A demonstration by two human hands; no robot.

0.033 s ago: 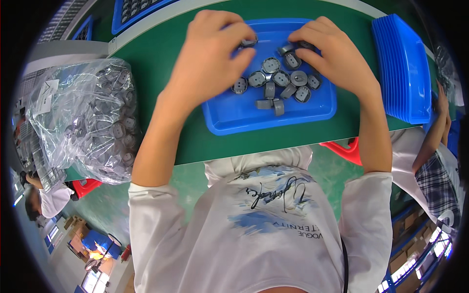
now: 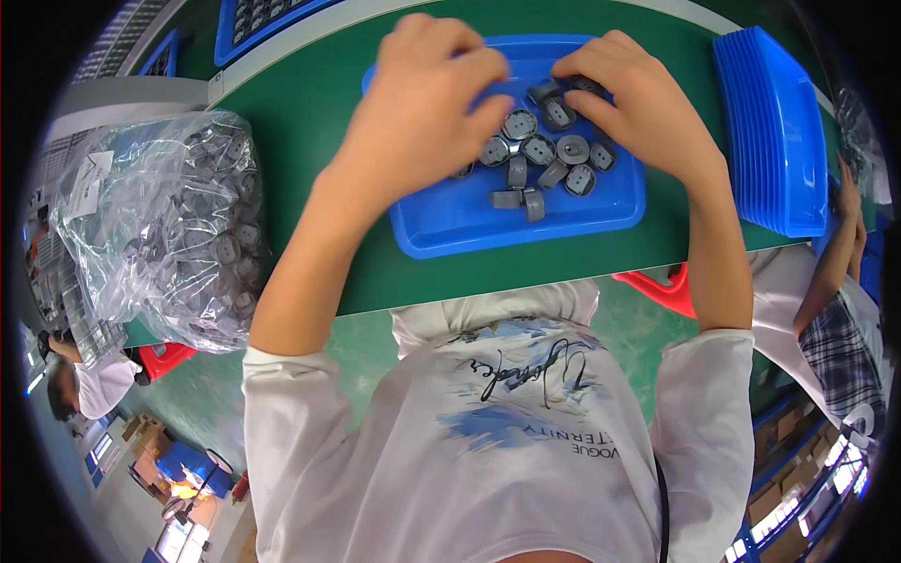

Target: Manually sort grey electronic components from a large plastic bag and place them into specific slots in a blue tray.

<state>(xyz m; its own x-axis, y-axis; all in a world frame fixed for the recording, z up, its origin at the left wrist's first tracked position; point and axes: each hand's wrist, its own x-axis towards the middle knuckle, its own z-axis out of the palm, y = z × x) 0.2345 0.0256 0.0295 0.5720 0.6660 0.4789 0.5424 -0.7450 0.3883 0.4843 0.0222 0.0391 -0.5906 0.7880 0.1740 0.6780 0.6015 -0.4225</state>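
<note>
A shallow blue tray (image 2: pixel 526 236) holds several short grey round parts, some with a pale face with small holes, like the grey part (image 2: pixel 539 150) mid-tray. My right hand (image 2: pixel 648 103) is over the tray's far right, its fingers and thumb closed around a dark grey round part (image 2: pixel 587 85). Close to that hand lie more parts, among them a tilted grey part (image 2: pixel 558 114). My left hand (image 2: pixel 422 108) hovers over the tray's left side, fingers bent and blurred by motion. Whether anything is inside its grasp is hidden.
Left on the green table (image 2: pixel 300 103) sits a clear plastic bag (image 2: pixel 160 235) full of similar grey parts. A stack of blue trays (image 2: pixel 774 131) stands at the right. Another blue tray (image 2: pixel 225 38) with parts is at the far left. A person's arm (image 2: pixel 840 235) shows at the right.
My left hand has shifted slightly right, and the grey part seen at its fingertips is now out of sight. My right hand has barely moved.
</note>
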